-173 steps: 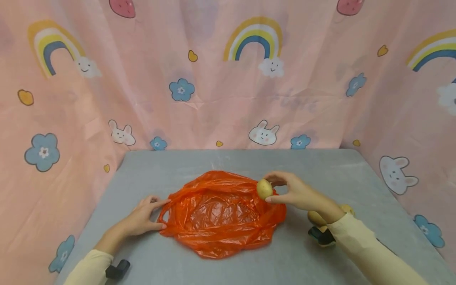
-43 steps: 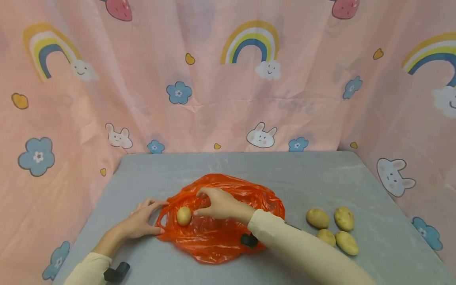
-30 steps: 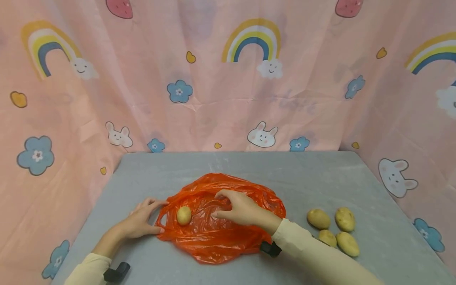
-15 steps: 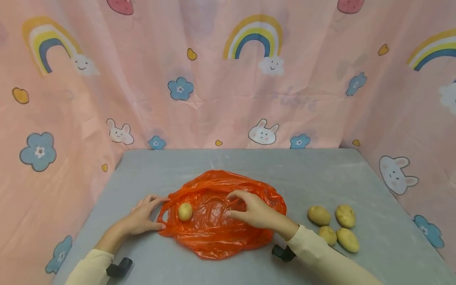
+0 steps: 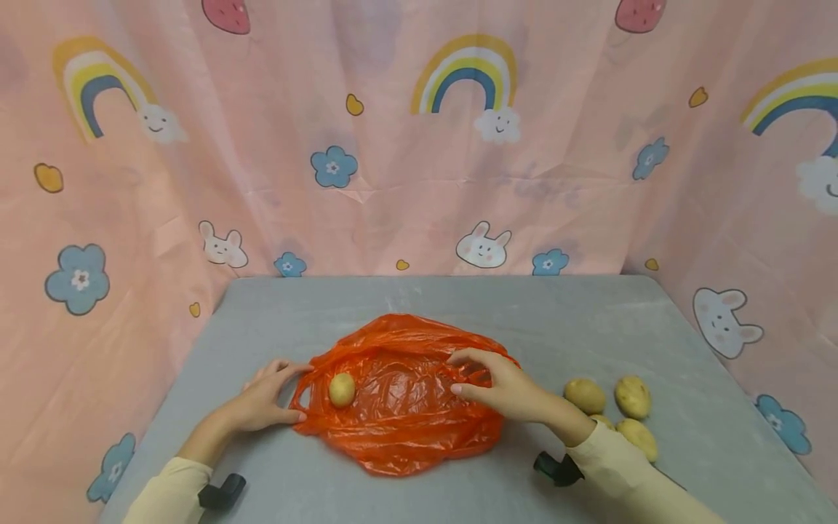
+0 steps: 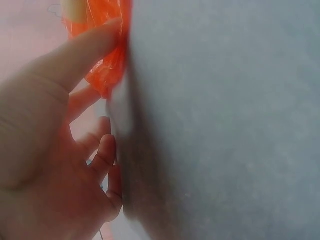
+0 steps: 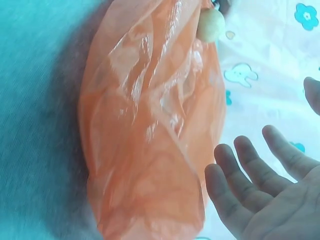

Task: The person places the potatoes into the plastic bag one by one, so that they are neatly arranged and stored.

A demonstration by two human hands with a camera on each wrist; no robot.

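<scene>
An orange plastic bag (image 5: 406,429) lies spread on the table with its mouth facing up. Near the bag's left end sits a potato (image 5: 342,391), also visible at the top of the right wrist view. My left hand (image 5: 265,400) touches the bag's left handle, thumb and index finger apart on either side of the handle hole. In the left wrist view, the thumb (image 6: 95,45) rests against the orange plastic. Over the bag's right part hovers my right hand (image 5: 500,386), fingers loosely bent with nothing between them. The right wrist view shows its fingers (image 7: 250,170) spread.
Right of the bag, several loose potatoes (image 5: 585,397) lie in a group, partly hidden by the right forearm. A grey table (image 5: 419,295) carries everything. A pink patterned curtain (image 5: 406,211) hangs along its back and sides.
Earlier my right hand held a potato at the bag's right edge. That potato now sits at the bag's left end, and the hand has drawn back rightward. The left hand stays put.
</scene>
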